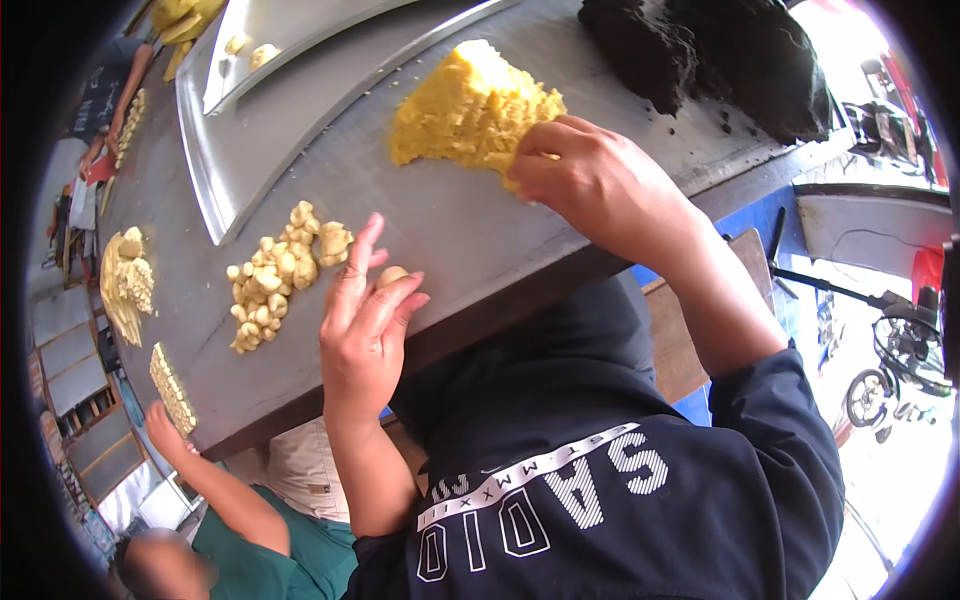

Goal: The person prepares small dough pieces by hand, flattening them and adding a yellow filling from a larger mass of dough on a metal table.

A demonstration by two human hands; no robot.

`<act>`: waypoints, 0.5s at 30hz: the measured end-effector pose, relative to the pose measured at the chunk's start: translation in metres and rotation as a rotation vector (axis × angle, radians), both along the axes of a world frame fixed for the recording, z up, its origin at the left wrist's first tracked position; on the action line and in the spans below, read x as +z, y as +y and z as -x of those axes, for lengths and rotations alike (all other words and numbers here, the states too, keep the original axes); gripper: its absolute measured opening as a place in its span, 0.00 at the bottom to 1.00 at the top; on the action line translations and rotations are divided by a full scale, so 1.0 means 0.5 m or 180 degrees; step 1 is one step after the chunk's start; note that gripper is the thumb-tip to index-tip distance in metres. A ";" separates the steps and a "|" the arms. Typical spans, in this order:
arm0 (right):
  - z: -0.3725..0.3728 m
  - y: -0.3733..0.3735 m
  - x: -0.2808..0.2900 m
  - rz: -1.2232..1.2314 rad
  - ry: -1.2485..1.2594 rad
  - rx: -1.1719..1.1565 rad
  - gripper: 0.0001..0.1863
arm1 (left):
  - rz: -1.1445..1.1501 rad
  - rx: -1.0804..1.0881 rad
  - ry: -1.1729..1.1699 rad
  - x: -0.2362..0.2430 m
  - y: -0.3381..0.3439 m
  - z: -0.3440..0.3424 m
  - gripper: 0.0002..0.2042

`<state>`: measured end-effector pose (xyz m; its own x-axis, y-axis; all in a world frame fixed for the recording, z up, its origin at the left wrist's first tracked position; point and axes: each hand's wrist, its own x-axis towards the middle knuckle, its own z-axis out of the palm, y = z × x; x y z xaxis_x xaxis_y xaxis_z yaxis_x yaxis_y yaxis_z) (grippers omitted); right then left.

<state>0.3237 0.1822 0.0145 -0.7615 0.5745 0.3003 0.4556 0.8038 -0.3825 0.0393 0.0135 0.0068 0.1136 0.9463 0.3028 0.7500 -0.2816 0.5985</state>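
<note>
My right hand (590,180) is closed, its fingertips pinching the near right edge of a large crumbly mound of yellow dough (460,115). To the left, my left hand (365,310) is bent around a small pale ball of dough (393,275) just above the table edge. One of its fingers points away from me, while the others curl beside the ball. Just left of that hand lies a loose heap of small pale dough balls (275,280), with a rougher lump (334,242) at its right end.
Metal trays (225,205) lie at the far left on the grey table (450,240). A dark, crumbly mass (710,65) sits far right. Leftward are neat rows of small balls (173,388) and a yellowish pile (125,285). A person in green reaches a hand (168,432) toward the rows.
</note>
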 end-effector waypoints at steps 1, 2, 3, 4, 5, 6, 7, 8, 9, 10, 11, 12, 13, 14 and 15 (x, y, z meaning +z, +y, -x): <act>0.000 -0.011 0.010 0.0044 0.0052 0.0046 0.06 | 0.0076 0.0006 -0.0011 -0.005 -0.004 0.001 0.20; 0.004 -0.017 0.015 0.0089 0.0102 0.0092 0.05 | 0.0119 0.0008 -0.0017 -0.010 -0.001 0.004 0.27; 0.020 -0.017 0.012 -0.0054 0.0262 0.0170 0.05 | 0.0142 0.0131 -0.0360 -0.021 0.004 0.008 0.27; 0.030 -0.021 0.008 0.0005 0.0298 0.0179 0.05 | 0.0193 0.0246 -0.0703 -0.032 0.007 0.008 0.27; 0.043 -0.021 0.005 0.0051 0.0109 0.0175 0.05 | 0.0036 0.0278 -0.1152 -0.050 0.018 -0.001 0.28; 0.056 -0.023 0.004 0.0094 -0.0081 0.0171 0.05 | 0.0066 0.0311 -0.1130 -0.050 0.018 0.000 0.28; 0.063 -0.023 0.004 -0.0164 0.0029 0.0009 0.05 | 0.0011 0.0244 -0.0949 -0.050 0.022 -0.005 0.28; 0.072 -0.023 -0.007 -0.0138 0.0020 0.0016 0.05 | -0.0043 0.0175 -0.0768 -0.048 0.025 -0.007 0.29; 0.081 -0.022 -0.024 -0.0219 -0.0015 -0.0190 0.05 | -0.0002 0.0115 -0.0552 -0.044 0.025 -0.008 0.30; 0.087 -0.023 -0.031 -0.0303 -0.0051 -0.0403 0.06 | 0.0020 0.0114 -0.0557 -0.031 0.025 -0.006 0.30; 0.086 -0.035 -0.028 -0.0332 -0.0302 -0.0458 0.05 | 0.0318 -0.0002 -0.0616 -0.014 0.024 0.001 0.31; 0.077 -0.034 -0.021 -0.0312 -0.0309 -0.0466 0.05 | 0.0615 -0.0122 -0.0675 -0.006 0.022 0.012 0.32; 0.069 -0.026 -0.007 -0.0194 -0.0408 -0.0178 0.05 | 0.0649 -0.0224 -0.0802 -0.010 0.021 0.028 0.33; 0.064 -0.021 0.003 -0.0078 -0.0508 0.0109 0.05 | 0.0715 -0.0323 -0.0934 -0.010 0.015 0.042 0.33; 0.065 -0.023 0.009 -0.0084 -0.0490 0.0112 0.05 | 0.0801 -0.0182 -0.0880 -0.007 0.009 0.050 0.32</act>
<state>0.2912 0.1708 0.0192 -0.8191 0.5402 0.1933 0.4787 0.8292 -0.2888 0.0141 0.0179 0.0033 0.1150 0.9894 0.0883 0.5378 -0.1367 0.8319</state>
